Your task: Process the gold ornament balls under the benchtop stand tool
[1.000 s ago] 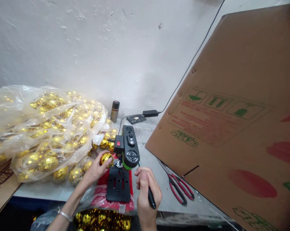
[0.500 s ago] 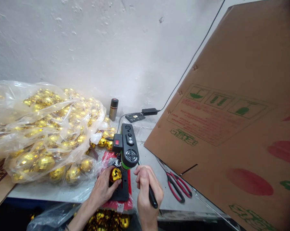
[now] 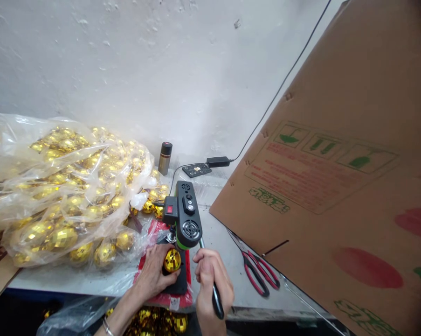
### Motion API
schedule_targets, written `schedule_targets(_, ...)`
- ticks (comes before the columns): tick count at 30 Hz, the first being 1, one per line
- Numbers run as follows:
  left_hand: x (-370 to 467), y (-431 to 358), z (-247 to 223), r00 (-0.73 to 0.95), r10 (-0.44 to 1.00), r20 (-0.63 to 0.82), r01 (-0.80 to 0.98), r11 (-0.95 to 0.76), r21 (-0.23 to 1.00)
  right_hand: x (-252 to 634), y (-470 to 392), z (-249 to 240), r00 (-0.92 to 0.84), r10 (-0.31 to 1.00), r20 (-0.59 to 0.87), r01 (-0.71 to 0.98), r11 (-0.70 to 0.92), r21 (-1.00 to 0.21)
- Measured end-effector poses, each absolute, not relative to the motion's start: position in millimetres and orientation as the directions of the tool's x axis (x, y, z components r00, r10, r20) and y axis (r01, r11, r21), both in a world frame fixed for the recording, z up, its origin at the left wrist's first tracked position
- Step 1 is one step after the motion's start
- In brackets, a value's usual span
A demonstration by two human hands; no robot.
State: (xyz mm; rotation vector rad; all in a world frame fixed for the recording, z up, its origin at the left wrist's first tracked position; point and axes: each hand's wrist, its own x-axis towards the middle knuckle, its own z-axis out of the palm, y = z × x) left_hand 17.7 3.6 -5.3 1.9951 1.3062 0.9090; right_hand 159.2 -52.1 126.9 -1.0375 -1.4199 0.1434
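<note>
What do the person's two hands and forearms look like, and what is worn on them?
Neither the left hand nor the right hand wears a glove. A thin, silvery bracelet circles the left wrist. No sleeve shows on either arm.

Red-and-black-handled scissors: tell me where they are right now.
In the head view, the scissors lie on the table, to the right of the right hand, beside the lower left edge of the big cardboard box.
</note>
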Motion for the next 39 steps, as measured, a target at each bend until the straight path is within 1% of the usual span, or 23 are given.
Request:
schedule_targets(6, 18.9, 2.8, -1.8, 0.31, 0.932, 0.19, 0.554, -0.339, 0.76, 155.3, -49.4, 101.1, 0.272, 0.551, 0.789, 0.512, 0.611, -0.604)
schedule_targets(13, 19.7, 2.4, -4.1, 0.318, 0.932, 0.172, 0.565, -0.333, 0.755, 154.9, -46.5, 81.4, 0.294, 0.547, 0.783, 0.491, 0.617, -0.615)
schedule_targets(22, 20.7, 1.5, -9.8, 0.316, 0.925, 0.213, 0.538, -0.359, 0.763, 152.0, -45.8, 83.6, 0.31, 0.509, 0.803, 0.512, 0.622, -0.592)
schedule_targets(25, 21.0, 1.6, -10.0, 0.32, 0.925, 0.205, 0.538, -0.355, 0.765, 152.3, -45.3, 82.0, 0.305, 0.511, 0.803, 0.523, 0.615, -0.59)
schedule_targets(33, 22.6, 1.9, -11.9, 0.316, 0.926, 0.207, 0.53, -0.353, 0.771, 148.2, -41.2, 75.5, 0.371, 0.469, 0.801, 0.498, 0.628, -0.598)
schedule_targets(39, 24.1, 1.0, -5.0, 0.317, 0.932, 0.175, 0.539, -0.329, 0.775, 151.0, -42.4, 73.9, 0.34, 0.477, 0.81, 0.505, 0.634, -0.585)
